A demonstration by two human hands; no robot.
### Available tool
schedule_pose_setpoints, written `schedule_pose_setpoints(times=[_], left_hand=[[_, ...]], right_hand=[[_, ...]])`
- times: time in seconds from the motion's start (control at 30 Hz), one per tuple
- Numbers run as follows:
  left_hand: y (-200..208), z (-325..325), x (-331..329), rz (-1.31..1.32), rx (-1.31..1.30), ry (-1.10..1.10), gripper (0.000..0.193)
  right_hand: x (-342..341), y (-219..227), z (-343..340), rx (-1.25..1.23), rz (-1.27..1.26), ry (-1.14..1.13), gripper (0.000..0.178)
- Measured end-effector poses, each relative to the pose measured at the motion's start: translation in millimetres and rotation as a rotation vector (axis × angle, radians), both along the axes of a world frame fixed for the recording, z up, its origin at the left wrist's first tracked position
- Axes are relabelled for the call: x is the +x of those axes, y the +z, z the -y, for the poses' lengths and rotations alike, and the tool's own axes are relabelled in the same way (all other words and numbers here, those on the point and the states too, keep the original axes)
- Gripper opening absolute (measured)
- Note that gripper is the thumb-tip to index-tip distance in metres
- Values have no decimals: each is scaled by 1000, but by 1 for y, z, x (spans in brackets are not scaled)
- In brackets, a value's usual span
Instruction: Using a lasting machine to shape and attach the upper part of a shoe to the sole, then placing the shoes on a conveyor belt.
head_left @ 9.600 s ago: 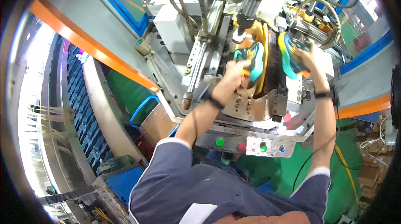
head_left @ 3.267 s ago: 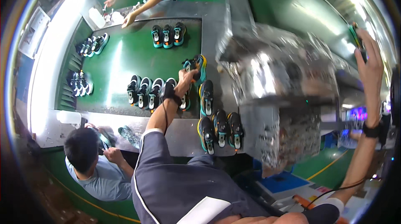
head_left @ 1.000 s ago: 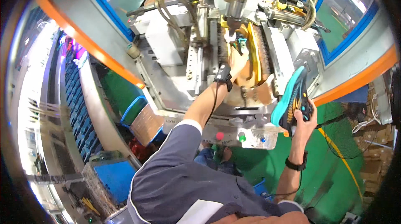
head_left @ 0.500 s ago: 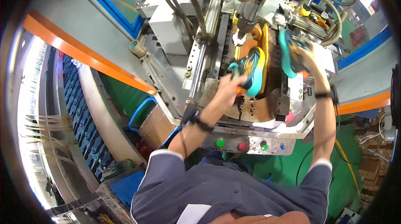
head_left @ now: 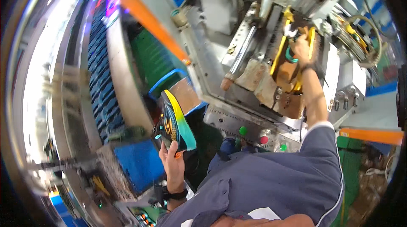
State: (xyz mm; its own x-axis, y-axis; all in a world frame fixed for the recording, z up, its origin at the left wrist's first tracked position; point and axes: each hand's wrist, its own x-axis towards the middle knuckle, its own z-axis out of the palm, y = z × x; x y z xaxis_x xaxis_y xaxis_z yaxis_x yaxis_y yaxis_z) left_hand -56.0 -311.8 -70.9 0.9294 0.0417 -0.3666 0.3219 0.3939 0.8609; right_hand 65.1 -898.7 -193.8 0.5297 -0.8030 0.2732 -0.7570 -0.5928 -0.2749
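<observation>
My left hand (head_left: 173,164) is closed around the heel end of a black shoe (head_left: 170,121) with orange lines and a yellow-to-teal sole. It holds that shoe upright, away from the machine on the left. My right arm reaches into the machine's cradle (head_left: 288,76), which has yellow side pads. There my right hand (head_left: 302,48) is closed on a second shoe (head_left: 290,56); only a bit of its teal sole shows beside the fingers, and the rest is hidden by the hand and blur.
A control panel with a green button (head_left: 242,130) and a red button (head_left: 263,139) runs along the machine's front. An orange bar (head_left: 144,17) slants across at left. Beyond it runs a conveyor (head_left: 101,74) with a dark blue wavy surface. A blue panel (head_left: 140,165) lies below my left hand.
My left hand has carried its shoe out of the cradle to the left. My right hand has moved its shoe from the cradle's right side into it. The view has swung left.
</observation>
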Motion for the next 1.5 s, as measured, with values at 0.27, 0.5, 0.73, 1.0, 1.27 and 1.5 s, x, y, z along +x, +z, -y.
schedule_pose_setpoints(times=[0.27, 0.5, 0.73, 1.0, 1.27, 1.5], left_hand=[[-30, -3, -94, -144, -207, 297, 25], [-48, -28, -187, -182, 5, 432, 40], [-40, -89, -277, -250, -7, 745, 38], [-81, -268, -347, -58, -61, 1328, 30], [-180, -531, -402, -240, 89, 1485, 32], [-315, -766, -416, -281, 303, 1591, 38]], right_hand=[[-143, 20, -293, 152, 305, 1117, 10], [-148, -135, -326, 257, 173, 1348, 13], [-105, -80, -353, 187, 320, 1289, 16], [-28, 232, -649, 237, 635, 1939, 13], [-78, 389, -1025, -129, 520, 2427, 38], [-118, 420, -1237, -821, 370, 2659, 76]])
